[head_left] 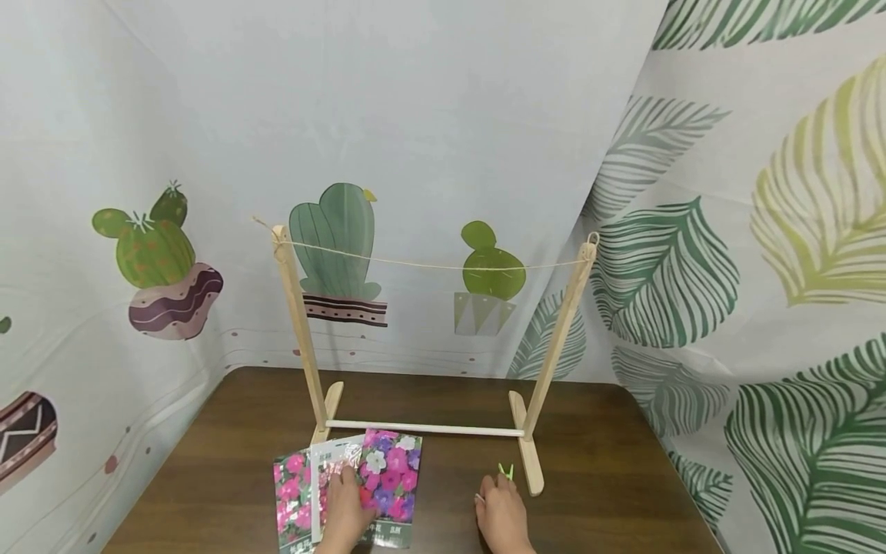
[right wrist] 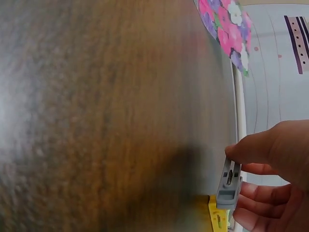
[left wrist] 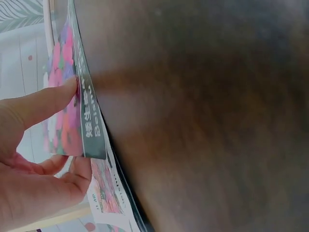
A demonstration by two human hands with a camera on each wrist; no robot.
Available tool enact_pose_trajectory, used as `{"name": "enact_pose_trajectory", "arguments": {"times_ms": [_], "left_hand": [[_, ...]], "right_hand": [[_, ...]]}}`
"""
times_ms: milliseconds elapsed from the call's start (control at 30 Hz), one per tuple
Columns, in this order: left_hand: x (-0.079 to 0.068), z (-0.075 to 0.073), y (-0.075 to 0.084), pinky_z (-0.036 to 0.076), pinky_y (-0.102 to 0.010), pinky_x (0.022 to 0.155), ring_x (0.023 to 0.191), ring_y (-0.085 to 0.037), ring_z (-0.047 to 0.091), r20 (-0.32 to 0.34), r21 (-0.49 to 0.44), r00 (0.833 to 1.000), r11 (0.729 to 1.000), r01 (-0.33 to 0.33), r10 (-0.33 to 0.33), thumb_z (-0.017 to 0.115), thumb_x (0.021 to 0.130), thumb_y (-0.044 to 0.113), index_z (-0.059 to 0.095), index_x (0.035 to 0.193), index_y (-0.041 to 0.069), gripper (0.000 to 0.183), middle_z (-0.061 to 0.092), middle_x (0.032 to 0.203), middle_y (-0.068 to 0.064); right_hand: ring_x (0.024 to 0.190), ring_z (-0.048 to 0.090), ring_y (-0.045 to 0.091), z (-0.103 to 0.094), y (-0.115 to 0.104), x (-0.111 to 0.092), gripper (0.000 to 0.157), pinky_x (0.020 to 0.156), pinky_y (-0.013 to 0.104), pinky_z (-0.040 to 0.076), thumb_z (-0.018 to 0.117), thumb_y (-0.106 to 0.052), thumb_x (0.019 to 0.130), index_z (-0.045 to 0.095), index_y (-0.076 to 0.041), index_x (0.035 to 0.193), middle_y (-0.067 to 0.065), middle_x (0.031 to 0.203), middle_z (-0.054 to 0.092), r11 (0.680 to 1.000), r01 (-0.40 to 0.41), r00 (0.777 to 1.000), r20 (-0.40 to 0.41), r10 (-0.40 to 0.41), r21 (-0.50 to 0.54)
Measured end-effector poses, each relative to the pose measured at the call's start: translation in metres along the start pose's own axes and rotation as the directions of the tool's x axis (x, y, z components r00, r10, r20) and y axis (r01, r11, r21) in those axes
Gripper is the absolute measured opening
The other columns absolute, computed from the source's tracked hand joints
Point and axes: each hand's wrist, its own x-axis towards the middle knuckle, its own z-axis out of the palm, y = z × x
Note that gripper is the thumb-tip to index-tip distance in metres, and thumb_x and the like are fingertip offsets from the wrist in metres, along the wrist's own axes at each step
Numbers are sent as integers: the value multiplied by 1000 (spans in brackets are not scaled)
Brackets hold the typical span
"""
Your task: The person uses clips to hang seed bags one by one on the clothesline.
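Note:
My left hand (head_left: 346,508) pinches the top flower seed packet (head_left: 394,469), thumb on its printed face and fingers at its left edge. This packet shows pink, purple and white blooms; in the right wrist view its far edge curves. Beneath it lie a white-bordered packet (head_left: 318,500) and a pink-flowered packet (head_left: 287,477), overlapping in a fan. To the right, my right hand (head_left: 501,512) holds a grey clothespin (right wrist: 228,186) between thumb and fingers. Past its tip is a yellow clothespin (right wrist: 216,215), and a green clothespin (head_left: 507,471) pokes out beyond the fingers.
A wooden stand (head_left: 554,346) rises behind the hands, with a thin string (head_left: 415,264) tied between its two posts. A white rod (head_left: 425,428) joins the feet low over the brown table (head_left: 609,477). Printed cloth (head_left: 415,115) hangs behind.

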Motion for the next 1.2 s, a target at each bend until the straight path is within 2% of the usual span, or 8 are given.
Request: {"name": "enact_pose_trajectory", "arguments": {"times_ms": [133, 333, 467, 633, 833, 1033, 1200], "left_hand": [[1, -1, 1, 48, -56, 73, 83, -45, 55, 14, -38, 1000, 999, -22, 22, 87, 50, -5, 40, 109, -12, 75, 53, 89, -27], [4, -3, 2, 48, -48, 62, 73, -36, 59, 22, -79, 1000, 997, -12, 14, 78, 59, -9, 39, 106, -7, 62, 57, 78, -19], [4, -2, 2, 48, -47, 61, 71, -35, 59, 14, -102, 1000, 995, -5, 6, 76, 62, -10, 39, 107, -8, 58, 58, 77, -19], [4, -1, 2, 49, -49, 66, 75, -37, 60, 16, -122, 1000, 992, 22, -20, 72, 66, -11, 39, 110, -10, 55, 60, 82, -25], [6, -1, 3, 49, -51, 67, 78, -40, 61, 15, -137, 999, 989, 48, -46, 66, 68, -13, 38, 113, -13, 52, 59, 84, -29], [6, -3, 6, 47, -45, 64, 73, -33, 58, 1, -156, 998, 986, 65, -66, 60, 69, -15, 39, 113, -12, 48, 57, 79, -19], [6, -5, 9, 46, -43, 62, 69, -29, 55, -28, -180, 998, 982, 59, -65, 56, 69, -17, 40, 110, -11, 44, 56, 76, -16]], "right_hand": [[66, 52, 23, -4, -2, 1, 32, 52, 36, 41, 79, -6, 72, 48, -13, 71, 2, 71, 46, 1000, -11, 1000, 12, 11, 27], [64, 56, 24, -9, -4, 4, 29, 53, 39, 44, 80, -3, 70, 52, -9, 76, 3, 73, 48, 998, -9, 1000, 20, 8, 55], [70, 60, 30, -11, -6, 6, 28, 62, 45, 50, 82, -2, 68, 60, 0, 85, 10, 79, 55, 999, -7, 1000, 8, 6, 48], [76, 60, 34, -11, -6, 6, 34, 71, 49, 49, 82, -1, 67, 64, 8, 93, 16, 85, 59, 999, 23, 999, -26, -22, 25], [76, 59, 35, -12, -6, 6, 32, 72, 50, 48, 82, 2, 64, 63, 7, 90, 16, 85, 57, 997, 73, 995, -62, -72, 29], [78, 56, 30, -12, -5, 7, 33, 73, 49, 46, 80, 4, 68, 61, 2, 94, 11, 86, 54, 995, 69, 997, -45, -66, 69], [81, 57, 29, -12, -5, 9, 32, 74, 46, 46, 80, 2, 70, 61, 4, 96, 10, 86, 56, 996, 76, 997, -32, -75, 53]]}}
